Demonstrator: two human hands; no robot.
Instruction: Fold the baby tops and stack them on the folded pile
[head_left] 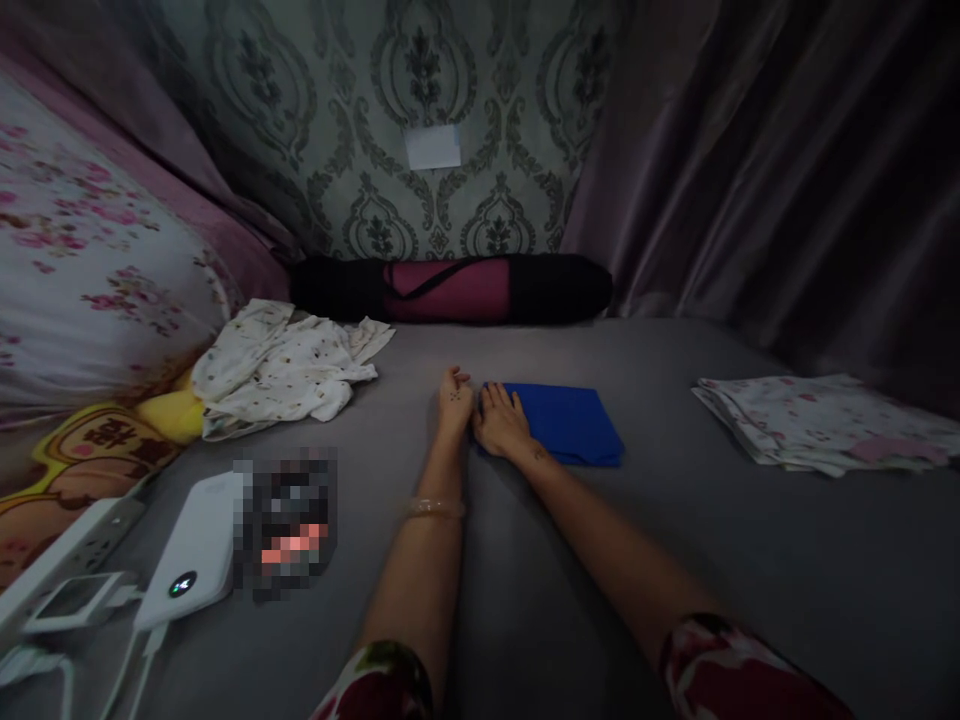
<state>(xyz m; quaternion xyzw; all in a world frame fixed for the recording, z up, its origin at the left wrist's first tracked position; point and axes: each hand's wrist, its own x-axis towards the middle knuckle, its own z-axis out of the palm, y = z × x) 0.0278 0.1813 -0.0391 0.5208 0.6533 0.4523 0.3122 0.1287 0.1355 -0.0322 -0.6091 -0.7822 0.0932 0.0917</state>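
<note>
A folded blue cloth lies flat on the grey sheet, a little right of centre. My right hand rests palm down on its left end, fingers stretched out and pointing away from me. Just to the left, my left hand stands on its edge on the sheet beside the cloth's left side, its fingers partly curled and slightly apart. Nothing shows in the left hand. A clear bracelet is on the left wrist.
A crumpled white patterned cloth lies at the left, a folded patterned cloth at the right. A black and maroon roll lies along the wall. A white power bank, cables and a power strip are at the near left.
</note>
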